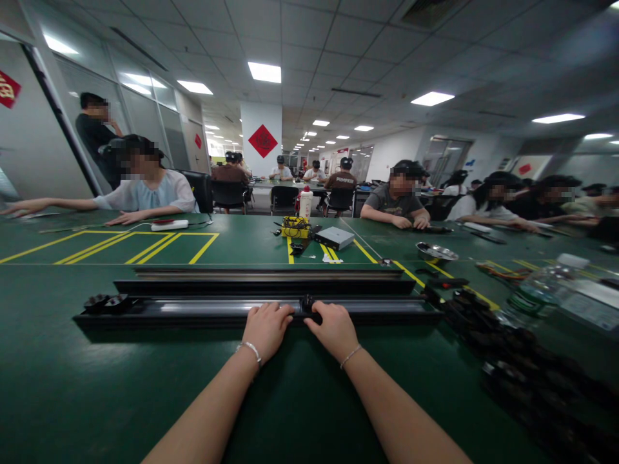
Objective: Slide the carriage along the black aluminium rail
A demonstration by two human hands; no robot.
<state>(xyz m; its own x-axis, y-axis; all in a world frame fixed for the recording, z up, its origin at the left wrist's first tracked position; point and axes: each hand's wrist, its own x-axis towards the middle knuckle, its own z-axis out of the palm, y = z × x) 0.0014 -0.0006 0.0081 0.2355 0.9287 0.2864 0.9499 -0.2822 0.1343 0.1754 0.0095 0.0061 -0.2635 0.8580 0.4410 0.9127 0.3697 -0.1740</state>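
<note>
A long black channel-shaped rail (203,317) lies across the green table in front of me, with a shiny inner strip. My left hand (267,327) rests over its near wall, fingers curled into the channel just left of the middle. My right hand (333,327) bends its thumb and fingers round a small black part (307,301) seated in the channel; the exact grip is partly hidden. Two more small round-topped black parts (106,303) sit at the rail's left end. Directly behind lies another black rail (164,287), with a thinner rail (271,273) beyond it.
Many black parts (536,374) are heaped at the right, beside a clear plastic bottle (536,290). A metal bowl (436,252), a grey box (334,238) and a yellow basket (295,227) with cables stand further back. Several people sit around the table (159,393).
</note>
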